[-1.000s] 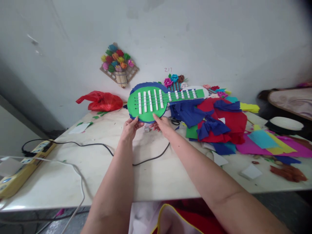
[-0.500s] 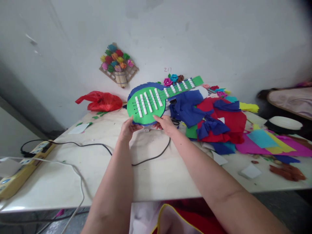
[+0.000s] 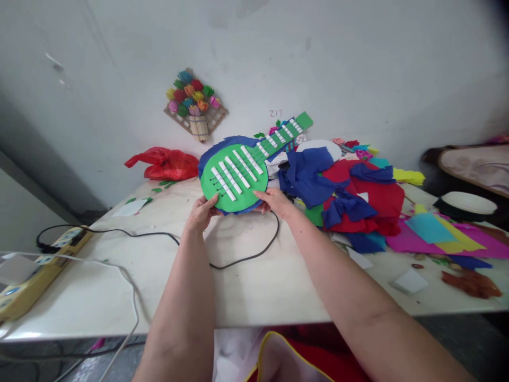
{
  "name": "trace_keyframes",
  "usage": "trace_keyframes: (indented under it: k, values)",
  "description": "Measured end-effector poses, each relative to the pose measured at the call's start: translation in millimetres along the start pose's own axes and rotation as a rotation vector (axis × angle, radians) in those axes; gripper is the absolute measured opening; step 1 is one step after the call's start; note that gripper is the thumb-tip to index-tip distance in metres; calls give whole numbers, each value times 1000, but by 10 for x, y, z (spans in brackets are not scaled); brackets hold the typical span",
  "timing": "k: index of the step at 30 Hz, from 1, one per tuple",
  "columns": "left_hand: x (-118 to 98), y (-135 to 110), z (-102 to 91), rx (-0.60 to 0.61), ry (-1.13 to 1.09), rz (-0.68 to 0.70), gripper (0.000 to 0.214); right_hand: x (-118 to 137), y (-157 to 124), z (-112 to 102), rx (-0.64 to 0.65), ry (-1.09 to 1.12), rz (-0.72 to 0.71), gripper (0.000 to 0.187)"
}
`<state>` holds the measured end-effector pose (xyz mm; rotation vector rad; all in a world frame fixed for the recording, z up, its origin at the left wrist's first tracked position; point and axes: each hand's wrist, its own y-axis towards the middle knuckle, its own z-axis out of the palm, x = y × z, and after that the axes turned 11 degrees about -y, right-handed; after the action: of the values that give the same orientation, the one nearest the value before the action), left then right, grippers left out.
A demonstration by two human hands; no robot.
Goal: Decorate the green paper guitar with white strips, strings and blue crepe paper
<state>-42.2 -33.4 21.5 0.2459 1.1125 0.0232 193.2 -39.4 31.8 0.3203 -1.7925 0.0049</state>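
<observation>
Both hands grip a green paper guitar (image 3: 217, 197) with a blue paper edging, white paper strips across its round body and neck, and thin dark strings. My left hand (image 3: 202, 212) is closed on the lower left rim, thumb on the green face. On the lower right rim my right hand (image 3: 275, 201) pinches it the same way, its fingers partly hidden underneath. The body faces me, raised above the table, and the neck slants up to the right. Crumpled blue crepe paper (image 3: 308, 172) lies just right of the guitar.
On the white table (image 3: 254, 297) lie a red plastic bag (image 3: 169, 163), a yellow power strip (image 3: 24, 297), a black cord (image 3: 246, 259), and red paper (image 3: 382, 193). A stick-and-paper flower bouquet (image 3: 198, 127) hangs on the wall. A white round lid (image 3: 469, 202) sits at right.
The guitar has turned so its neck points more steeply upward, and its body has shifted slightly left and down. Both hands keep their hold on the rim.
</observation>
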Motion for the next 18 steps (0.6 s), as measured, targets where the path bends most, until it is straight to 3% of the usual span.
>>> trace_keyframes:
  k: [4, 8, 14, 18]
  values:
    - [29, 25, 12, -40, -81, 43, 32, 23, -37, 62, -147, 148, 12, 45]
    - [91, 54, 22, -112, -174, 78, 35, 62, -66, 85, -304, 407, 119, 50]
    - [175, 101, 47, -156, -213, 93, 38, 7, -57, 23, -294, 714, 132, 47]
    - [208, 122, 120, -218, -221, 84, 35, -4, -42, 110, -290, 575, 122, 39]
